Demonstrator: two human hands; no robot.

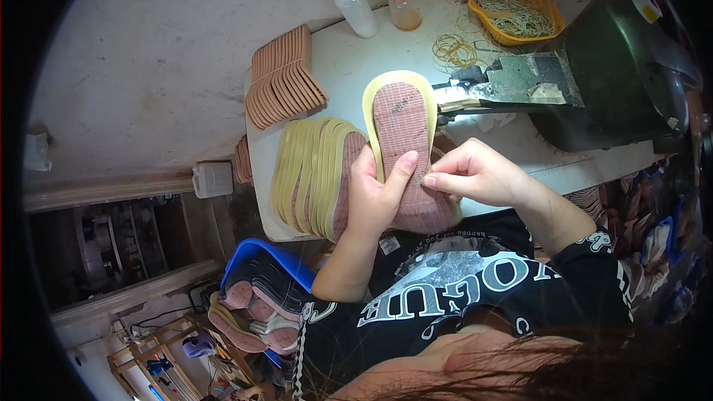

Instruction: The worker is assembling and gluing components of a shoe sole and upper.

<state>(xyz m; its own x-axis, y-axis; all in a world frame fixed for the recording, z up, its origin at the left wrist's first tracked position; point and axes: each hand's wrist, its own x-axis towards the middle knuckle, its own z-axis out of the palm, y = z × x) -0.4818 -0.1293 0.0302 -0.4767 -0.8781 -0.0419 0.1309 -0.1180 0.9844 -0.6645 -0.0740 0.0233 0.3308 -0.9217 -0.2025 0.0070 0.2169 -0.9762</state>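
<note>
Checked Insole Gripped Upright Over the Table

And here, centre stage, a long insole is held up above the near edge of the table, its rounded end pointed away from the body. A woven-looking, reddish face with fine pale checks is shown, marked by dark scribbles and framed by a smooth, broad yellow rim.

The narrow waist is clasped firmly by the left grip, thumb laid flat across the fabric! At the opposite edge, thumb and forefinger of the right grip are pressed tip to tip; whether the edge itself or something finer is pinched cannot be told.

Just to the left, a slanting stack of insoles is fanned out, yellow rims overlapped like shingles. Behind it, a ribbed bundle of tan soles is bound by a thin band. Further back, a translucent bottle is topped with a blue cap, while a squat bottle is crowned by a pointed red nozzle.

Over on the right, pale, stringy loops are heaped in a perforated orange basket, and yellowish coils are strewn nearby. Beside the insole, a worn, patchy green machine is brightly lit at its tip.
</note>
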